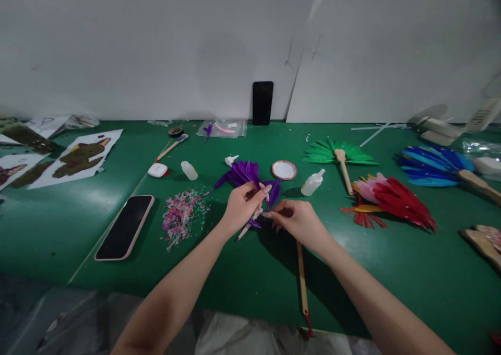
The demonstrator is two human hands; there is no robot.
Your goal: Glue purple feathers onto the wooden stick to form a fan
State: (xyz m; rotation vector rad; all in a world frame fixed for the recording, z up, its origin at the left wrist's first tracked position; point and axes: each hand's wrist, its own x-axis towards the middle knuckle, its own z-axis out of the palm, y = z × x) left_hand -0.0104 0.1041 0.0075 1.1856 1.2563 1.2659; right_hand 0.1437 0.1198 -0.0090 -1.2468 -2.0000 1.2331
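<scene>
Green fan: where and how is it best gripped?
Probably by the middle of its wooden handle, from the near left: that part is slim, bare and points toward the camera, while green blades spread across the far end and a red bundle crowds the right.

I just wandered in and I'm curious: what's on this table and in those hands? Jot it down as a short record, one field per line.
Left hand: fingers on a purple feathery piece
Right hand: fingertips close by that piece; exact grip unclear
Surface: green table
Left side: colourful scraps, flat-lying phone
Right side: white bottle, green fan, blue fan
Back: upright phone by the pale wall
</scene>
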